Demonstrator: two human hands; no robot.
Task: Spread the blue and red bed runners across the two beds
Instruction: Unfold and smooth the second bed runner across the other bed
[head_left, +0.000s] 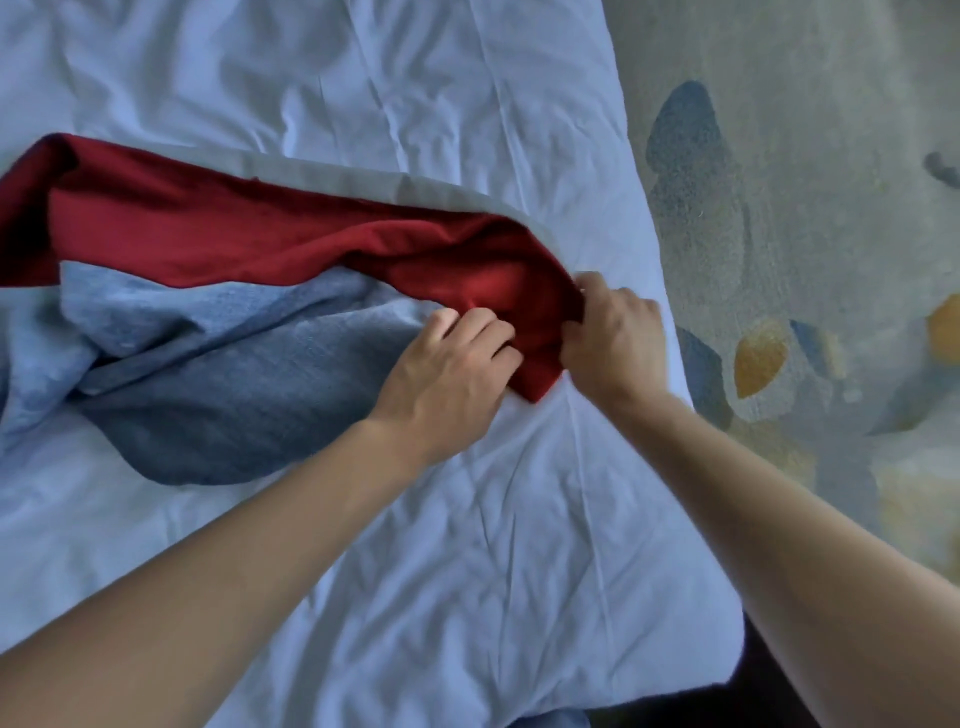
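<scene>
One long dark red cloth bed runner lies bunched across one bed with a wrinkled white sheet. One soft blue cloth bed runner lies crumpled just beside it, touching it. The left hand and the right hand, two in all, both pinch the red runner's end near the bed's edge. One patterned carpet is beside the bed.

Matt red cloth on the red bed runner, smooth, softly creased near the bed's right edge. Coarser, towel-like weave on the blue bed runner, dull and nubbly. Thin white sheet cloth over the bed, crinkled, faintly sheened. Short-pile patterned carpet, matt.
</scene>
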